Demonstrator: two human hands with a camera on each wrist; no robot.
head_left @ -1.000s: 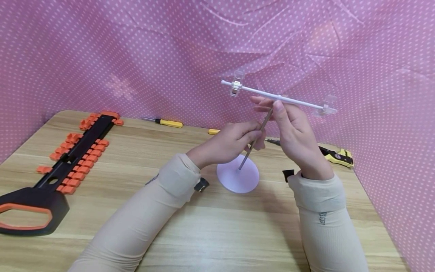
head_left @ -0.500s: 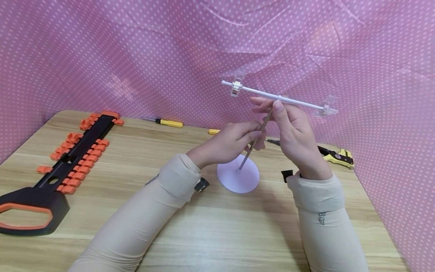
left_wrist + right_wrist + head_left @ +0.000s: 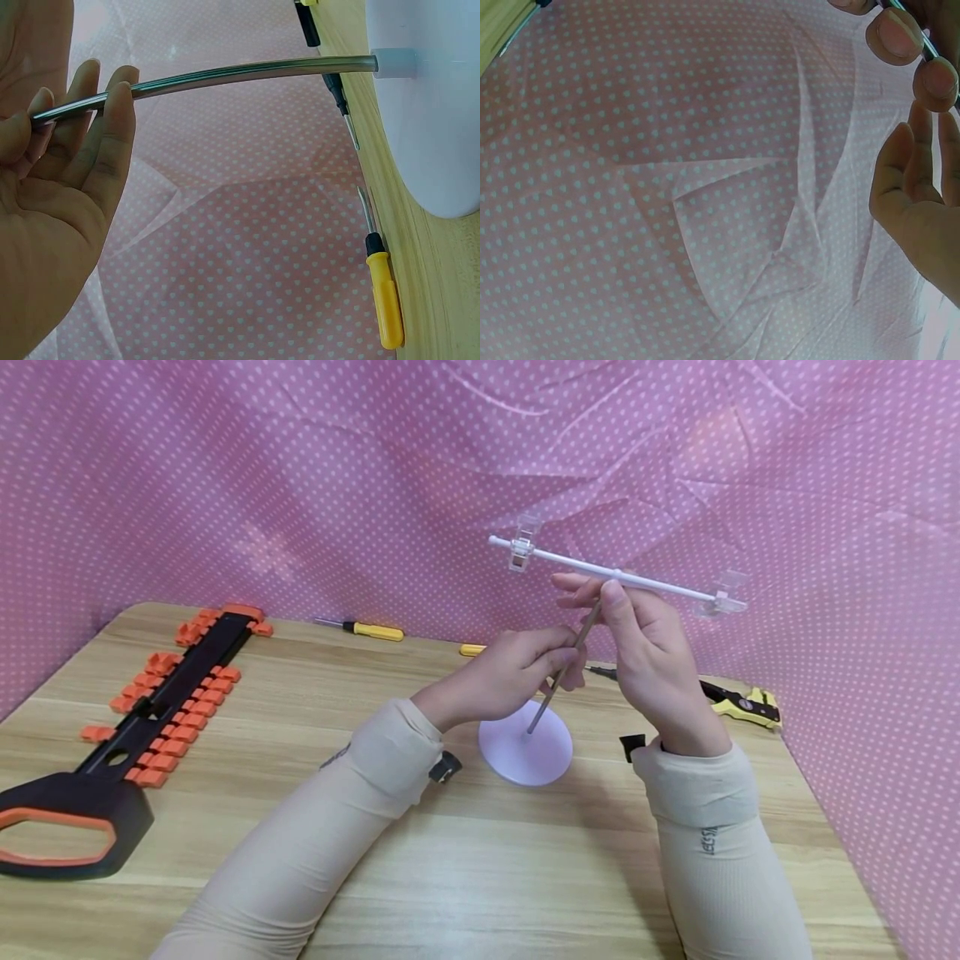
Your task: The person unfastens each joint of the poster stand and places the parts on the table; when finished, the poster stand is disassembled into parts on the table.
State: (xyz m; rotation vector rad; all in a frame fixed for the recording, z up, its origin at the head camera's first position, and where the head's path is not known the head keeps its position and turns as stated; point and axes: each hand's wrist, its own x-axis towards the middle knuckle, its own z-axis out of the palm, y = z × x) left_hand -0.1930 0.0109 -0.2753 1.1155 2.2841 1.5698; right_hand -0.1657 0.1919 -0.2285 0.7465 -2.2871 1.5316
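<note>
The slim grey metal rod [image 3: 247,73] leaned up from a round white base [image 3: 521,756] that seemed to rest on the light wooden desk [image 3: 480,893], toward its far edge. The left hand [image 3: 513,675] pinched it partway; the right hand [image 3: 648,647] pinched its top under a thin white crossbar [image 3: 577,564] with clear clips [image 3: 519,562], other fingers loose. Uneven pushing could have tipped the base or twisted the crossbar askew. Beyond, a yellow-and-black screwdriver [image 3: 378,632] lay along the desk's far edge.

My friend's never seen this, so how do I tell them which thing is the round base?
Start at the wooden table, then find the left hand gripping a thin metal rod. Follow that rod down to its lower end, and there's the base. It's a flat, white circle, unlike the long yellow-handled screwdriver farther back.
</note>
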